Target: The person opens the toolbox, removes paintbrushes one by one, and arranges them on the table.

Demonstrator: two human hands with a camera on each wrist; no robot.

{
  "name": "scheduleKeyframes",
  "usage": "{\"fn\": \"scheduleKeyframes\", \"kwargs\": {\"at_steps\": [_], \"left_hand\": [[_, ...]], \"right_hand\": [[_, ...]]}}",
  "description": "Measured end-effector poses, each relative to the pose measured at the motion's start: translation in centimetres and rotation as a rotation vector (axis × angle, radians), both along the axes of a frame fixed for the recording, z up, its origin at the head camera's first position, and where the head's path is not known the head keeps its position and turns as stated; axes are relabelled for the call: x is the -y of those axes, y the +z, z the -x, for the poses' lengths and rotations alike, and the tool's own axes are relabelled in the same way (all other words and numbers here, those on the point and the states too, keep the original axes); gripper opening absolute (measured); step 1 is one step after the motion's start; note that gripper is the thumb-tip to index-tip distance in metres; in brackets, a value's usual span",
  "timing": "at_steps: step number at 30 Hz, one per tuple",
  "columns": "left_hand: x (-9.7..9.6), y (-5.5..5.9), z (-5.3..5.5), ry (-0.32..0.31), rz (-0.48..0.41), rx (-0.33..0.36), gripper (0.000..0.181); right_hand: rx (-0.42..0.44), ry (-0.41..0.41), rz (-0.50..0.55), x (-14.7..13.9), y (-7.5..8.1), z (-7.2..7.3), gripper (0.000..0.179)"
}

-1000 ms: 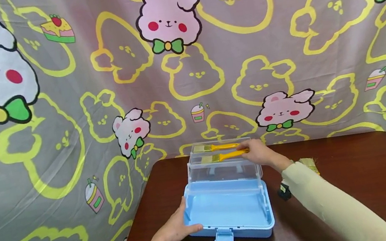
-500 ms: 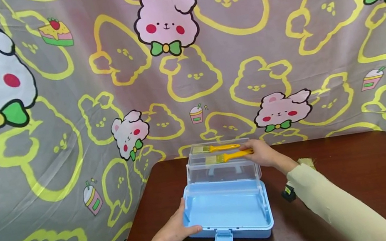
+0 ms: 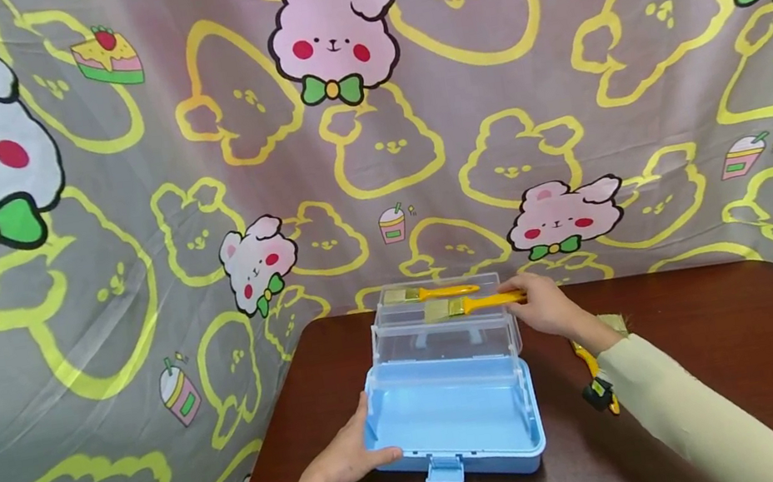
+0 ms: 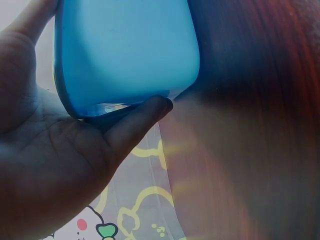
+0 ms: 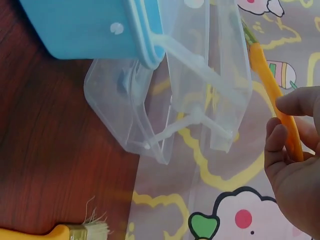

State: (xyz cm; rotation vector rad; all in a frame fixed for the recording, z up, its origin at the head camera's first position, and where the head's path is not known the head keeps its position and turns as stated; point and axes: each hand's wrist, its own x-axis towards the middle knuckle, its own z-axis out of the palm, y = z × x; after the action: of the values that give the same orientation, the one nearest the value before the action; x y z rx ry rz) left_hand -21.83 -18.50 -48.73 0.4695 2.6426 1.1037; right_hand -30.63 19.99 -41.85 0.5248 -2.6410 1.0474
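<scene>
The left hand (image 3: 341, 460) grips the front-left corner of the blue toolbox (image 3: 453, 424), which stands near the bench's (image 3: 716, 357) back-left corner. The right hand (image 3: 544, 305) pinches a yellow-handled brush (image 3: 473, 305) above the clear tray (image 3: 439, 334).

Risk: the brush overhangs the tray's right rim; released here, it may tip out.

Change: the brush has shifted rightward since the earlier frame.

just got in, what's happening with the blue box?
A person's left hand holds the near left corner of the open blue toolbox on the table. The right hand grips a yellow-handled brush over the clear tray. A second brush lies behind; another sits by the right forearm.
</scene>
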Motion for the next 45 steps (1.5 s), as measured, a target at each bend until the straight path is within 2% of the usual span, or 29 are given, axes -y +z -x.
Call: {"fn": "scheduleKeyframes", "kwargs": {"at_steps": [8,20,30,34,41,45], "left_hand": [[0.0,-0.2,0.2,-0.003,-0.006,0.0,0.116],[0.0,-0.1,0.0,-0.005,-0.006,-0.009,0.114],[0.0,0.2,0.0,-0.009,-0.003,-0.007,0.115],[0.1,0.1,0.0,-0.006,-0.004,-0.002,0.115],[0.1,0.0,0.1,-0.007,-0.016,0.007,0.115],[0.1,0.0,0.1,-0.009,-0.027,0.011,0.115]], "right_hand": [[-0.043,-0.067,0.03,-1.4,-0.1,-1.0,0.027],[-0.049,-0.139,0.055,-4.0,-0.4,-2.6,0.028],[-0.11,-0.186,0.061,-6.8,-0.8,-3.9,0.029],[-0.109,-0.211,0.074,-8.0,-1.1,-4.5,0.029],[-0.169,-0.272,0.06,-10.4,-1.6,-5.5,0.027],[-0.173,-0.308,0.064,-12.0,-1.7,-6.3,0.027]]}}
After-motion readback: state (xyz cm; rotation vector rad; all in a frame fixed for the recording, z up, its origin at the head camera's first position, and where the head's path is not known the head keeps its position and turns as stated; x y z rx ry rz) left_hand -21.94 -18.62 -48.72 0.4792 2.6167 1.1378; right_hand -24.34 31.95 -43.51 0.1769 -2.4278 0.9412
